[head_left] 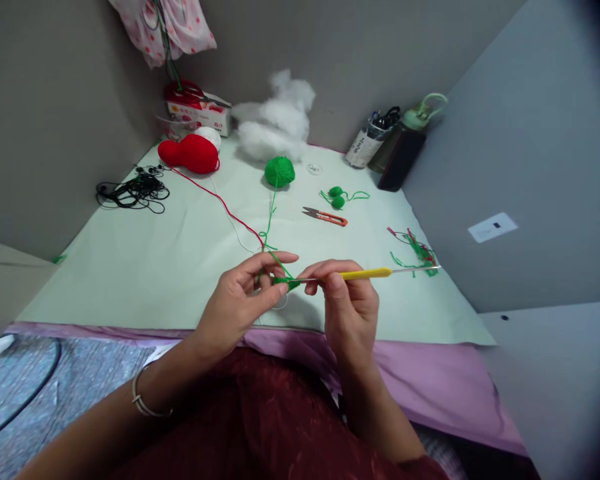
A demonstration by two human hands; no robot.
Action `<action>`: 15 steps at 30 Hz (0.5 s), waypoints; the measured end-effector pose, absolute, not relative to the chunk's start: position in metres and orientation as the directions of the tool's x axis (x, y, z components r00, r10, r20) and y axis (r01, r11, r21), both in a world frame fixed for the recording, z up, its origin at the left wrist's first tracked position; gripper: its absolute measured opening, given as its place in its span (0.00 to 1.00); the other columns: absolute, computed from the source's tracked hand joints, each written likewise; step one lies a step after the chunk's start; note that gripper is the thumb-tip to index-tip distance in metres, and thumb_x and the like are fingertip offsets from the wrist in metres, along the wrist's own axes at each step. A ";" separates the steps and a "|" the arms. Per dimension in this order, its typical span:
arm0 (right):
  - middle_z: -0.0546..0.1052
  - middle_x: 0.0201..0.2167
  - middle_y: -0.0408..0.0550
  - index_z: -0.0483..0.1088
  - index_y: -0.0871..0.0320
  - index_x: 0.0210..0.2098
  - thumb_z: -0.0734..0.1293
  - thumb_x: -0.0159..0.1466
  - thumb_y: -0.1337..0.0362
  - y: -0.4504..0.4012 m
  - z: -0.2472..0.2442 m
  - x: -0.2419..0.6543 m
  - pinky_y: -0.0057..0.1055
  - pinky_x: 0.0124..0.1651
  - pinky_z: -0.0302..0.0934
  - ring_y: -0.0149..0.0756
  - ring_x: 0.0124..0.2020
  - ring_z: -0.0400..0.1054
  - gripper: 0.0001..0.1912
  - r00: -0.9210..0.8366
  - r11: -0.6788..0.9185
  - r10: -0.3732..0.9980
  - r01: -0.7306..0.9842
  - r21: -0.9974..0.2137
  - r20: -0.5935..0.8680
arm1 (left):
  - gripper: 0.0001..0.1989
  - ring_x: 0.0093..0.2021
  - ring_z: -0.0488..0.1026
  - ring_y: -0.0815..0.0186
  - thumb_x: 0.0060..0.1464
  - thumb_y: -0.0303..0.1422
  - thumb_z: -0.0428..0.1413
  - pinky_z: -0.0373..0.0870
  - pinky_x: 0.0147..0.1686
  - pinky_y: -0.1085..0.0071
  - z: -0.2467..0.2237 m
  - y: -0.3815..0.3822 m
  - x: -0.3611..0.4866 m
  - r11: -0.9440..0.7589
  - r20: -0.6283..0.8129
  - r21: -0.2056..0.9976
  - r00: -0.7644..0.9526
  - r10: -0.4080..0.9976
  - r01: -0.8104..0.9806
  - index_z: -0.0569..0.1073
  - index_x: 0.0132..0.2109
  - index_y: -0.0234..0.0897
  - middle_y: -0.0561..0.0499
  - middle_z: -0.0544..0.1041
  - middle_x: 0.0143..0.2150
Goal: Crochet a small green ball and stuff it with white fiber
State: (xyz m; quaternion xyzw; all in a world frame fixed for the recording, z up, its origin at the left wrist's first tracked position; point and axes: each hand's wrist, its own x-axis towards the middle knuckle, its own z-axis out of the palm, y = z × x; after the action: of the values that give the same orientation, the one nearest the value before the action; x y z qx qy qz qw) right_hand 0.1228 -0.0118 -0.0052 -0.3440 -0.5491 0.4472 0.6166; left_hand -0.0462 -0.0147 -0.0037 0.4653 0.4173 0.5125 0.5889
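Note:
Pinched between the thumb and fingers of my left hand [243,293] is a small piece of green crochet work [289,283]. Green yarn runs over my left index finger and back to a green yarn ball [280,172]. My right hand [349,300] grips a crochet hook [365,274] by its yellow handle; its metal tip meets the green work at my left fingertips. A red strand [235,217] and a thin white thread also lead toward my left hand. How the loops sit on the hook is too small to make out.
Orange thread snips [325,216] and small green crocheted balls [337,199] lie beyond my right hand. Yarn scraps [420,253] are at right, black cord [135,190] and red yarn [190,153] at left. White stuffing [275,123], a pen holder [365,145] and a bottle [417,120] stand at the back.

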 end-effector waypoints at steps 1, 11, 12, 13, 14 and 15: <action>0.81 0.37 0.44 0.78 0.52 0.41 0.65 0.74 0.63 -0.012 -0.005 0.123 0.33 0.40 0.67 0.31 0.34 0.72 0.09 -0.003 0.379 0.923 -0.147 -0.914 0.384 | 0.15 0.33 0.64 0.70 0.58 0.30 0.65 0.64 0.38 0.72 -0.002 -0.015 -0.046 0.035 -0.013 0.982 0.118 0.993 -0.184 0.83 0.52 0.46 0.56 0.69 0.31; 0.82 0.43 0.50 0.76 0.50 0.55 0.67 0.70 0.73 -0.021 -0.016 0.123 0.39 0.43 0.73 0.40 0.44 0.76 0.17 -0.215 0.770 0.590 0.440 -0.462 0.778 | 0.21 0.32 0.65 0.70 0.54 0.28 0.68 0.65 0.38 0.72 0.003 -0.019 -0.040 -0.002 0.005 0.983 0.011 1.000 -0.184 0.82 0.55 0.44 0.55 0.73 0.35; 0.81 0.45 0.51 0.76 0.49 0.55 0.69 0.68 0.73 -0.022 -0.019 0.122 0.39 0.43 0.73 0.41 0.44 0.77 0.19 -0.220 0.770 0.567 0.484 -0.416 0.794 | 0.24 0.34 0.67 0.70 0.53 0.30 0.69 0.66 0.38 0.73 0.002 -0.019 -0.040 0.051 -0.038 0.961 0.053 0.998 -0.272 0.81 0.58 0.44 0.55 0.73 0.35; 0.81 0.46 0.50 0.77 0.47 0.55 0.70 0.67 0.73 -0.023 -0.021 0.122 0.39 0.43 0.73 0.41 0.45 0.77 0.20 -0.208 0.762 0.556 0.514 -0.394 0.805 | 0.26 0.35 0.68 0.70 0.53 0.31 0.69 0.67 0.38 0.73 0.001 -0.018 -0.040 0.123 -0.087 0.924 0.116 0.990 -0.362 0.79 0.60 0.44 0.54 0.74 0.36; 0.81 0.47 0.50 0.78 0.45 0.55 0.71 0.67 0.72 -0.023 -0.022 0.121 0.39 0.43 0.74 0.42 0.45 0.77 0.20 -0.190 0.755 0.558 0.521 -0.399 0.808 | 0.28 0.35 0.69 0.69 0.53 0.33 0.70 0.67 0.38 0.74 0.000 -0.017 -0.041 0.209 -0.137 0.874 0.191 0.972 -0.438 0.78 0.61 0.43 0.53 0.74 0.37; 0.81 0.47 0.49 0.78 0.45 0.54 0.70 0.68 0.71 -0.022 -0.022 0.121 0.39 0.43 0.74 0.41 0.45 0.77 0.19 -0.158 0.748 0.575 0.499 -0.438 0.803 | 0.28 0.35 0.69 0.70 0.54 0.34 0.70 0.68 0.38 0.74 -0.001 -0.016 -0.042 0.293 -0.183 0.821 0.260 0.948 -0.490 0.78 0.62 0.42 0.53 0.75 0.37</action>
State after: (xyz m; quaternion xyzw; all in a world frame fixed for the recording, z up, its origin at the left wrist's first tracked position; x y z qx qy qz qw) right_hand 0.1210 -0.0223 -0.0220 -0.3533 -0.7600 0.0351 0.5444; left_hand -0.0424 -0.0157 -0.0009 0.3265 0.3504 0.4971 0.7235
